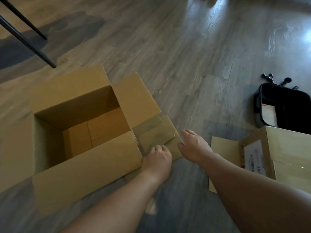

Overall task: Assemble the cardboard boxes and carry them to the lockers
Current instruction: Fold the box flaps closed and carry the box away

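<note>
An assembled cardboard box (pixel 80 174) stands open on the floor at the left, its four top flaps spread outward. A flattened cardboard box (pixel 156 132) lies on the floor against its right side, in shadow. My left hand (pixel 157 158) is on the near part of the flattened box, with its fingers curled down onto the cardboard. My right hand (pixel 193 145) reaches over the flattened box's right edge with its fingers relaxed and spread. A closed cardboard box with a white label (pixel 286 148) stands at the right.
A flat cardboard sheet (pixel 222 148) lies under the labelled box. A black bag (pixel 284 105) stands open on the floor behind it, with small black items (pixel 269 76) beside it. Thin black furniture legs (pixel 25 39) come down at the top left. Grey wood floor all around.
</note>
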A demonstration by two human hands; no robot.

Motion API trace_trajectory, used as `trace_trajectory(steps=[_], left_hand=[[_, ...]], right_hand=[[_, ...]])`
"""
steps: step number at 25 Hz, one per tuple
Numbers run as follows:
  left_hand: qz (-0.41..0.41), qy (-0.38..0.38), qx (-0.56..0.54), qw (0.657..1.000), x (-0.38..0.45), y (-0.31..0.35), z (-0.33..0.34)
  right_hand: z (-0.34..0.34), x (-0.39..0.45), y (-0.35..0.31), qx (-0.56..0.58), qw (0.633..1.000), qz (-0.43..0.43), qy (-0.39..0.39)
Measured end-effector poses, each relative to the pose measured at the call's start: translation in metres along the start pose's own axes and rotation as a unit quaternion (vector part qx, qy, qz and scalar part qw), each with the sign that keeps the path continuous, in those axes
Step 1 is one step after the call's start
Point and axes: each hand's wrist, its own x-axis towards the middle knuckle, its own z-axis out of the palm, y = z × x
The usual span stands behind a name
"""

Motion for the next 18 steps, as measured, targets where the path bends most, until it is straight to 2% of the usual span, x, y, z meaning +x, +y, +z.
trace_trajectory(steps=[4, 6, 10, 13, 15, 18], left_hand=[[-0.150, -0.017, -0.101, 0.983, 0.016, -0.009, 0.035], [-0.246, -0.040, -0.188, 0.950, 0.018, -0.015, 0.036], [-0.348, -0.065, -0.261, 0.898, 0.006, -0.052, 0.048], [-0.371, -0.067, -0.219, 0.900, -0.003, -0.074, 0.056], [-0.370, -0.082, -0.244, 0.893, -0.007, -0.078, 0.050], [-0.342, -0.164, -0.297, 0.876, -0.006, -0.076, 0.035]], right_hand=[[0.015, 0.014, -0.005, 0.006, 0.999, 0.005, -0.040], [0.023, 0.021, -0.010, 0.006, 0.998, 0.009, -0.065], [0.042, 0.034, -0.022, -0.017, 0.990, 0.021, -0.138], [0.053, 0.043, -0.029, -0.021, 0.985, 0.048, -0.165], [0.055, 0.045, -0.026, -0.018, 0.982, 0.061, -0.181], [0.059, 0.046, -0.020, -0.021, 0.983, 0.050, -0.175]])
